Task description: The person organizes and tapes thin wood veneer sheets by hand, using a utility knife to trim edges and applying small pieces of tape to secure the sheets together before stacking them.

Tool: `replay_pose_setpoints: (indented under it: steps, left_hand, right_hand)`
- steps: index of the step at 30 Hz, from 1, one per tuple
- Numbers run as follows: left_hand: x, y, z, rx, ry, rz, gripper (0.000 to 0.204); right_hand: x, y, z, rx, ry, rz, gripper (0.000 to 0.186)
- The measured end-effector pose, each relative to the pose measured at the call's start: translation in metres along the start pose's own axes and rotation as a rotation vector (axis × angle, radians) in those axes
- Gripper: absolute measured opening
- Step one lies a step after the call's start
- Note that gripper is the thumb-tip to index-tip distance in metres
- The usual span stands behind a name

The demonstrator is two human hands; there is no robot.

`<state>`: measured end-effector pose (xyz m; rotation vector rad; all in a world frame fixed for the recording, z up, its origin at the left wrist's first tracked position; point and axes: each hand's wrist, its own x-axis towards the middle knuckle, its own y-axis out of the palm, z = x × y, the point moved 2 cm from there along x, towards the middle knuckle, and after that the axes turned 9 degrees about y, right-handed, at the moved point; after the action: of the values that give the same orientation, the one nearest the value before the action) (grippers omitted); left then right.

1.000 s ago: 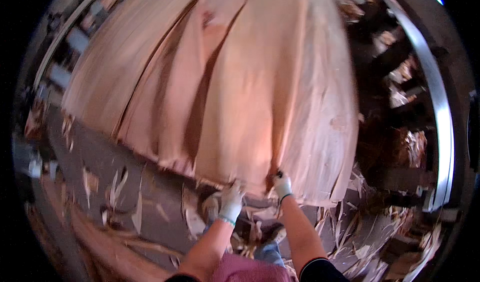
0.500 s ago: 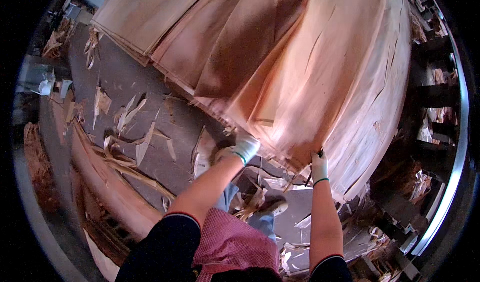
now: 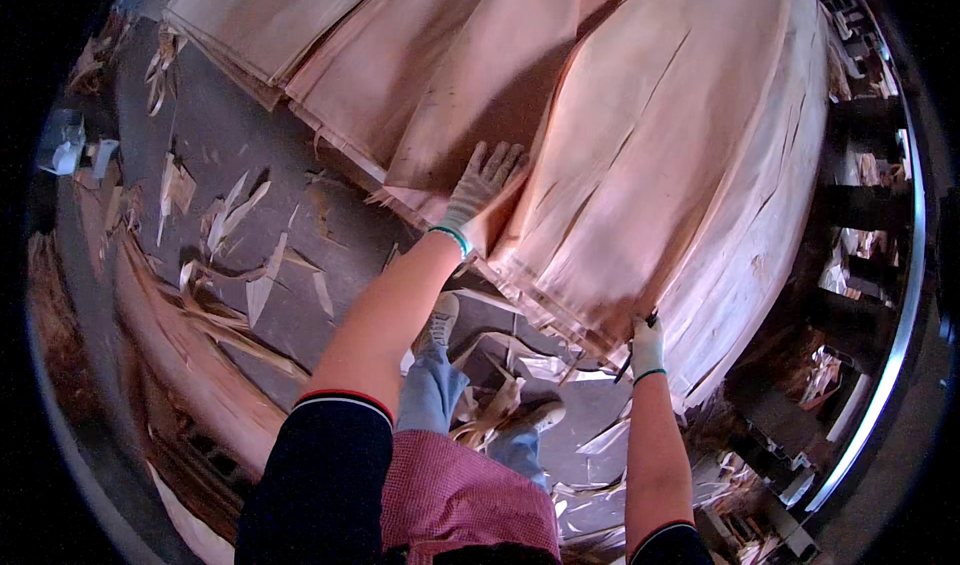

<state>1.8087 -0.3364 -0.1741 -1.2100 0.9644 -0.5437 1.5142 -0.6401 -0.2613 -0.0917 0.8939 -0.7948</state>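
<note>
Large thin sheets of wood veneer [image 3: 640, 165] lie in an overlapping stack in front of me, their near edges ragged. My left hand [image 3: 485, 190], in a pale knit glove with a green cuff, rests on a darker veneer sheet with its fingers stretched out and apart. Beside it is the raised, curling edge of the lighter sheet; whether my thumb touches that edge is hidden. At the stack's near right corner, my gloved right hand [image 3: 648, 347] is closed round a thin dark tool [image 3: 624, 369], whose exact kind I cannot make out.
Torn veneer strips [image 3: 265, 280] litter the dark floor [image 3: 285, 180] at the left. A long curved piece of wood [image 3: 190, 335] lies at the lower left. Along the right runs a metal rail [image 3: 905, 315] with dark framework and scraps beside it. My shoes stand close to the stack's near edge.
My left hand has moved up and forward from the stack's near edge onto the sheets, its fingers spreading. The lighter sheet's raised fold lies flatter. My right hand stays at the corner with the dark tool.
</note>
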Motion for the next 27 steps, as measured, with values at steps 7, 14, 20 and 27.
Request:
replay_pose_setpoints:
  steps: [7,14,20,27]
  left_hand:
    - [-0.008,0.032,0.051,-0.189,-0.298,-0.265,0.046]
    - [-0.115,0.034,0.203,-0.958,-0.877,-0.866,0.050]
    - [-0.241,0.119,0.222,-0.800,-1.232,-1.089,0.056]
    - [-0.217,0.081,0.037,-2.493,-0.882,-0.458,0.055]
  right_hand:
    - [-0.009,0.006,0.007,-0.117,0.033,-0.029,0.016]
    - [-0.009,-0.004,0.004,-0.164,-0.027,-0.052,0.028]
    - [-0.099,0.032,0.113,0.029,-0.127,0.220,0.038]
    - [-0.218,-0.034,0.308,0.272,-0.263,0.067,0.044]
